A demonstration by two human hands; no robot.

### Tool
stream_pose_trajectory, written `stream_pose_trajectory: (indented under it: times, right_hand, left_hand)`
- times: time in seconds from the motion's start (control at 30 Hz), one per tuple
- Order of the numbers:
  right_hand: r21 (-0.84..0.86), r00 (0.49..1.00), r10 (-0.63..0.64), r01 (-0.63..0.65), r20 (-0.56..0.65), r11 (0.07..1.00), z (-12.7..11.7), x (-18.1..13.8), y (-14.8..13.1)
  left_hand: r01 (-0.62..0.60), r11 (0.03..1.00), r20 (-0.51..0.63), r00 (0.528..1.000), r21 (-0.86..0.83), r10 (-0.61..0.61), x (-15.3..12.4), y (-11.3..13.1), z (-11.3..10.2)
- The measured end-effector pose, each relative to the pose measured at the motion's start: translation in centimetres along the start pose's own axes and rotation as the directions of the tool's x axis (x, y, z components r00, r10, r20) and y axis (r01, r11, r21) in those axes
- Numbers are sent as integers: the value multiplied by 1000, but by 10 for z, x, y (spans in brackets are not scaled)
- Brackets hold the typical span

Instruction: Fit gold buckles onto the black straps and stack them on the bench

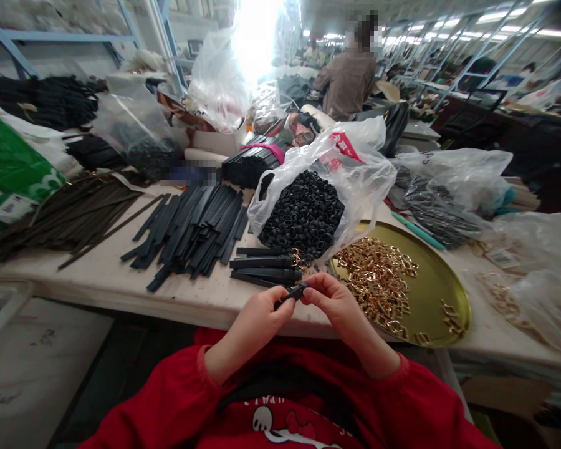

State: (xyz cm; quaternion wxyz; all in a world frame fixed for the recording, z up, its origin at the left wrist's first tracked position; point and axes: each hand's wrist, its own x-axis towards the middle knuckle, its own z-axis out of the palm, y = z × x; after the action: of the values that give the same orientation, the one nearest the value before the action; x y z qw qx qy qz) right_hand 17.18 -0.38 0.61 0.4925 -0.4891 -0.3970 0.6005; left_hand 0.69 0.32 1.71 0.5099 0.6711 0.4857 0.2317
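My left hand [260, 315] and my right hand [333, 302] meet just in front of the table edge. Both pinch one short black strap [290, 294] between their fingertips. Right behind them lie a few finished black straps [264, 266], one with a gold buckle at its end. A round gold tray [444, 280] to the right holds a heap of gold buckles [378, 280]. Behind the straps, an open clear plastic bag [355, 171] is filled with small black loops [303, 212]. A spread of loose black straps [191, 231] lies to the left.
Thin dark strips [70, 215] lie at the far left beside a green and white bag [9, 168]. More clear bags [453, 187] sit on the right, with a teal pen [418, 231] near the tray. A person in a brown top [348, 81] works at the far end.
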Motion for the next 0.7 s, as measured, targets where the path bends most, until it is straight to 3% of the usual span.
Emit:
stream_pose_trajectory:
  times: [0.17,0.33,0.53,0.7]
  right_hand:
    - [-56,995,81,-77,66,995,1,-3,7]
    - [-29,993,103,-101,51,994,-2,-4,16]
    - [-64,993,100,-97,55,993,7,-11,12]
    - [109,992,107,-114,66,987,6,-20,13]
  left_hand:
    - [44,999,90,995,-12,-42,4,-3,1]
    - [-30,998,29,999,-51,32,3,-3,2]
    - [-22,983,34,999,-181,29,0,-10,1]
    - [24,993,-24,999,-115,-27,-1,-13,-2]
